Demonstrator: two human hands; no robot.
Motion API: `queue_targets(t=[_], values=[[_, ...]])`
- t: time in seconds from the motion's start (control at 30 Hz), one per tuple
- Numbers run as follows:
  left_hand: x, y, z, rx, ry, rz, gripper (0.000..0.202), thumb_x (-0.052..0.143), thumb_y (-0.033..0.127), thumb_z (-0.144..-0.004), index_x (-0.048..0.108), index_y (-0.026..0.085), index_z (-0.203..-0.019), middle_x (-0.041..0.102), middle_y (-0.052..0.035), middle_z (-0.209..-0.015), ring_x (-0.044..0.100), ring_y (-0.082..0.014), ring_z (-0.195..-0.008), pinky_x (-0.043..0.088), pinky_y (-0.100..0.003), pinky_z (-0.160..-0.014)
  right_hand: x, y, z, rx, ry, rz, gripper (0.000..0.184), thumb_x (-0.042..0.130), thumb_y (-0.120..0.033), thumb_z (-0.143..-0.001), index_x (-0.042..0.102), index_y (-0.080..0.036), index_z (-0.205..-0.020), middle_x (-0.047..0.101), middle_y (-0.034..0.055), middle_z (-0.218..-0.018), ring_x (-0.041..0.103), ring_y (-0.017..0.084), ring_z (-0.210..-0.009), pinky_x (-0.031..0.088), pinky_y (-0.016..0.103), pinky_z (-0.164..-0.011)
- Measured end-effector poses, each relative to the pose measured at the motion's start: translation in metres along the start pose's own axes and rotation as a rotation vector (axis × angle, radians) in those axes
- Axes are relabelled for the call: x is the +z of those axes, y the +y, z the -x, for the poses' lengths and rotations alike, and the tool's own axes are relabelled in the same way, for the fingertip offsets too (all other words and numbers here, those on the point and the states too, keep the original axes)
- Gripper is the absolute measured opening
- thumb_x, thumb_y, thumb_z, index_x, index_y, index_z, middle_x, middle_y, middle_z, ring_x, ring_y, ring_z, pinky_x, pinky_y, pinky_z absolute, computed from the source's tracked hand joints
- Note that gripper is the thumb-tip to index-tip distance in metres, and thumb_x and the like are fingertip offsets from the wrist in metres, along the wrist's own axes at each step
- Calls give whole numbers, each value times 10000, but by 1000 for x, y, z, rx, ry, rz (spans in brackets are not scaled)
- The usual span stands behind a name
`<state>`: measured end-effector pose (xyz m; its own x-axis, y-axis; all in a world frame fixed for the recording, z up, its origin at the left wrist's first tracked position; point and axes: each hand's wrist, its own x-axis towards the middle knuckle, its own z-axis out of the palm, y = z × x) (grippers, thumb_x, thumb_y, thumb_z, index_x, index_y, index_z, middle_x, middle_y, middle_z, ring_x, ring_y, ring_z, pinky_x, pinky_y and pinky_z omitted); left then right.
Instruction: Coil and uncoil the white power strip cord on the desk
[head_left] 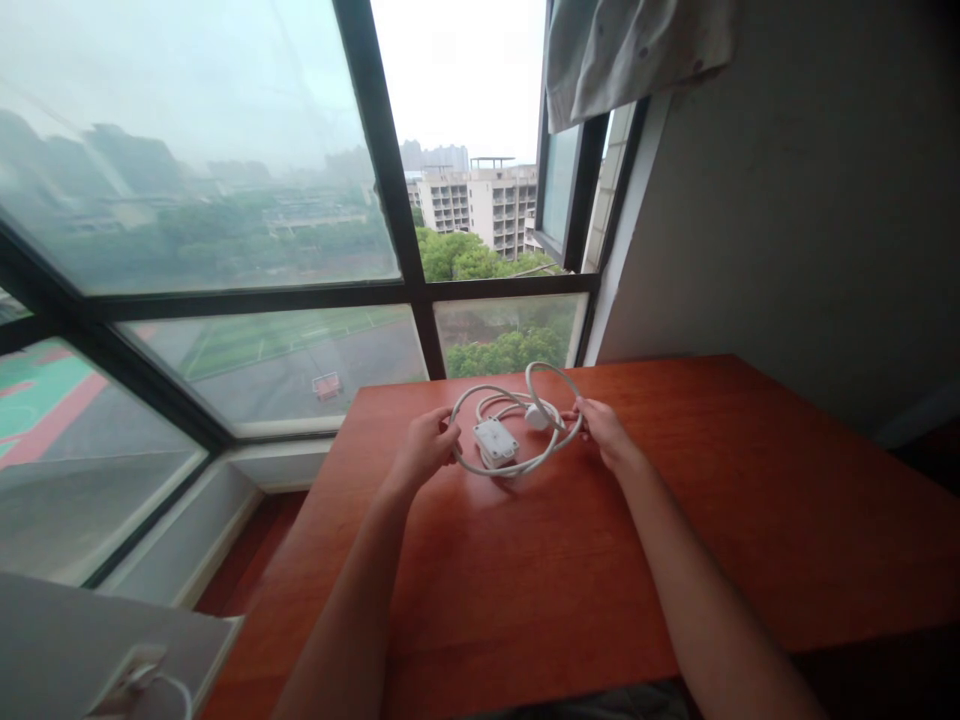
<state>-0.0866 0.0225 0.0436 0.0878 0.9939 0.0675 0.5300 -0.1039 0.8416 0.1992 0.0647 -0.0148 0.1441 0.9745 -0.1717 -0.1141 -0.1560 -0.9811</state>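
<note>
Both hands work over the far middle of a red-brown wooden table point(675, 520) set against a large window. The left hand point(425, 447) closes its grip around the left side of a coiled white power cord point(517, 462), fingers curled over the strands so the loops stay gathered instead of springing apart. The right hand point(604, 430) pinches the right side of the same coil between thumb and fingertips, holding the loops where they cross. Held from both sides like this, the coil is kept roughly round and lifted a little off the table, though I cannot tell whether its near edge touches the wood.

Inside the ring lies a small white socket block point(495, 440), flat or nearly flat on the table, with the cord running around it rather than over it. Just far-right of the block, a white plug point(538, 416) sits within the loops, partly hidden by them.

At the near left corner, well apart from the hands, a white charger with a thin cable point(139, 675) rests on a grey ledge point(67, 650). A pale curtain point(637, 50) hangs at the top right.
</note>
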Motion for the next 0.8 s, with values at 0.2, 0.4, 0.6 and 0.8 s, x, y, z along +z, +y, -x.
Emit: queue_targets(t=[0.2, 0.4, 0.6, 0.8], values=[[-6, 5, 3, -24, -54, -24, 293, 431, 139, -752, 626, 93, -966, 592, 9, -497, 537, -97, -381, 389, -155, -362, 5, -3, 4, 55, 68, -137, 182, 501, -262, -852, 506, -186, -687, 688, 30, -642, 557, 87, -443, 303, 153, -359], [-8, 3, 4, -38, -54, -64, 292, 449, 163, -755, 626, 85, -973, 567, 22, -468, 530, -102, -376, 385, -161, -359, 11, -3, 6, 74, 100, -186, 192, 520, -228, -841, 516, -184, -654, 686, 31, -635, 620, 114, -502, 413, 171, -414], [-9, 0, 3, -43, -89, -10, 307, 444, 184, -757, 612, 83, -993, 559, 26, -476, 534, -106, -385, 388, -167, -358, 16, -6, 10, 132, 116, -235, 227, 467, -200, -874, 507, -191, -651, 672, 9, -614, 630, 118, -510, 455, 187, -439], [-13, 2, 4, -59, -137, 2, 292, 448, 187, -737, 607, 93, -964, 590, 8, -501, 523, -101, -374, 375, -164, -355, 21, -9, 13, 122, 164, -281, 257, 457, -177, -877, 510, -192, -626, 648, -6, -577, 611, 106, -509, 474, 187, -468]])
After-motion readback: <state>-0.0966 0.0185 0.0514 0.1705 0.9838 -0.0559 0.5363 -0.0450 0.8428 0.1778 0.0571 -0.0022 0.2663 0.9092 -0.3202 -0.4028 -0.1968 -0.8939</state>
